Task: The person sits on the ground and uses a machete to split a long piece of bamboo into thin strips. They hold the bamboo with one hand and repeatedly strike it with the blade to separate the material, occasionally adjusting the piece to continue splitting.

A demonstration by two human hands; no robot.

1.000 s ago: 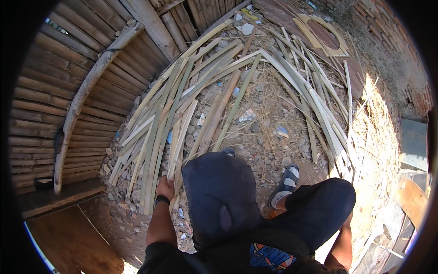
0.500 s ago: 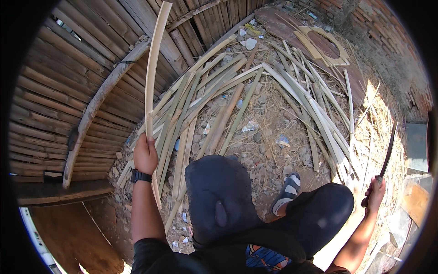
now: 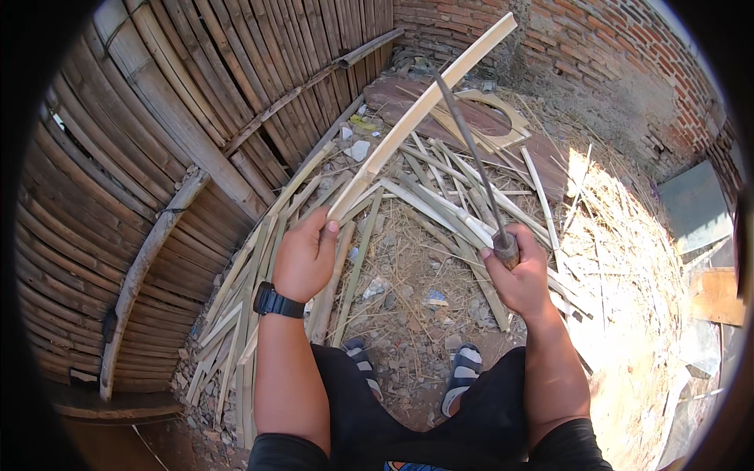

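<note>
My left hand [image 3: 305,257], with a black watch at its wrist, is closed round the lower end of a long split bamboo strip [image 3: 416,114]. The strip slants up and away to the right, its pale inner side showing. In my right hand [image 3: 520,276] is the wooden handle of a long, dark-bladed machete [image 3: 477,153]. Its blade points up and leftward, and its tip overlaps the strip in view. Whether blade and strip touch, I cannot tell. Below and beyond my hands lie several loose bamboo strips [image 3: 352,279] on the ground.
A slatted bamboo wall [image 3: 118,204] with a curved pole [image 3: 153,243] rises at my left. Far off stands a brick wall [image 3: 613,78]. Before it lies a board with a round hole [image 3: 514,125]. Straw [image 3: 605,212] and rubble cover the ground. My sandalled feet [image 3: 462,377] are below me.
The bamboo strip has swung from nearly upright at left to slanting rightward. My right hand has brought the machete in from the far right, beside the strip. My legs have shifted too.
</note>
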